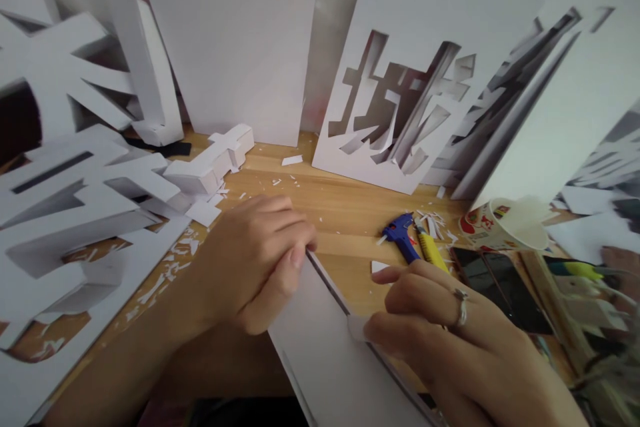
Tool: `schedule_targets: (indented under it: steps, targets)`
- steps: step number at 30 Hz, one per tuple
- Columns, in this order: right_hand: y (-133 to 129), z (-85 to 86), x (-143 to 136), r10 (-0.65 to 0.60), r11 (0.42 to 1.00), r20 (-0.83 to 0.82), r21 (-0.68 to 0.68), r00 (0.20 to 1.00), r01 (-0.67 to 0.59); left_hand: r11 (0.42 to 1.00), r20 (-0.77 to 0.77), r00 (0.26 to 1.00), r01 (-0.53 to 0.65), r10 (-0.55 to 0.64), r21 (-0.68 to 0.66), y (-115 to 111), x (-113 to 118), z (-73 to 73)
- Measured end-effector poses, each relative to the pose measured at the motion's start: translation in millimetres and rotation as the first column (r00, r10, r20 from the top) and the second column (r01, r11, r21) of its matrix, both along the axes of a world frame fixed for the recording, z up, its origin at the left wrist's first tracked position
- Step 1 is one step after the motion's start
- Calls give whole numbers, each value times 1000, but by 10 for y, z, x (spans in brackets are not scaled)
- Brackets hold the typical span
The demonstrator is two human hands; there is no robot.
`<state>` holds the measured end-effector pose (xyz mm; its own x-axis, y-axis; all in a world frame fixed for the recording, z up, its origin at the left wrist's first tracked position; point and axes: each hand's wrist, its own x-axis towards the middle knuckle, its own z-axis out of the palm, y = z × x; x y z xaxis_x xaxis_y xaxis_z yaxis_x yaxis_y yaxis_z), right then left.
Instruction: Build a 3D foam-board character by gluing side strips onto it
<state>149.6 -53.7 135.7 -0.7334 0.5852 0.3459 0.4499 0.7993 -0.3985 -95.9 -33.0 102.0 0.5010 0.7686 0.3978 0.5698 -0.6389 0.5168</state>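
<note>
The wooden worktop [270, 170] carries everything here; along its far edge lean a plain white board [235, 33], left of the middle, a white board with cut-out openings [385, 7], right of the middle, and a tall white board [545, 127] towards the far right corner; on the left edge lies a white cut-out sheet [45, 383], with a raised white form [155, 80] standing behind it by the far left corner.

A long white strip [320, 347] slants over the near edge, its far end pointing to the middle of the worktop; the left hand [265, 247] has its grip closed round that far end, thumb on top; the right hand [450, 320], a ring on one finger, is bent at the strip's right side, a small pale piece or nail showing at its fingertips; whether its grip pinches anything I cannot tell.

Towards the right edge stand a printed paper cup [477, 227] and, nearer, two dark phone-like slabs [475, 278]; left of them lie a blue glue gun [400, 232] and, just beside it, a yellow cutter [433, 250]; small white scraps [163, 280] are strewn beside the cut-out sheet.
</note>
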Motion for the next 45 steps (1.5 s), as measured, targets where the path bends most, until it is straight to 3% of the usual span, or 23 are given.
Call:
schedule_targets:
  steps: [4, 10, 14, 19, 24, 29, 32, 34, 36, 39, 41, 43, 45]
  targets:
    - [-17, 6, 19, 32, 999, 44, -20, 999, -31, 1000, 4, 1000, 8, -8, -6, 4, 7, 0]
    - [-51, -107, 37, -9, 999, -72, 42, 997, 12, 1000, 7, 1000, 21, -21, -11, 12, 0, -5]
    - [-77, -129, 55, 15, 1000, -76, -25, 997, -17, 1000, 8, 1000, 24, -24, -13, 11, 2, -2]
    - [-120, -141, 54, -47, 998, -192, -37, 980, 41, 1000, 0, 1000, 25, -25, 10, 16, -1, -9]
    - [-12, -254, 22, -98, 967, -304, -255, 948, 17, 999, -13, 999, 32, -32, 32, 8, -8, -31]
    - [121, -480, 65, -149, 858, -495, -495, 856, -138, 1000, -29, 999, 14, -14, 13, -6, -13, -30]
    - [177, -625, 139, -334, 808, -344, -584, 878, 78, 999, -36, 999, 28, -28, 15, 1, -29, -38]
    - [256, -728, 161, -476, 798, -196, -505, 857, 328, 999, -39, 999, 31, -30, 29, 11, -38, -48]
    - [386, -829, 131, -564, 782, -113, -389, 818, 486, 998, -32, 999, 30, -29, 50, 19, -38, -49]
    - [590, -906, 14, -619, 757, -83, -331, 781, 564, 997, -27, 999, 37, -35, 64, 17, -20, -17]
    - [603, -862, -49, -658, 734, -114, -318, 744, 601, 996, -28, 999, 37, -35, 75, 9, -2, 15]
    - [440, -764, -51, -676, 729, -195, -315, 711, 607, 995, -31, 999, 22, -19, 100, 4, 16, 33]
    - [136, -666, 11, -619, 781, -355, -371, 701, 502, 990, -27, 999, -37, 41, 135, 4, 33, 25]
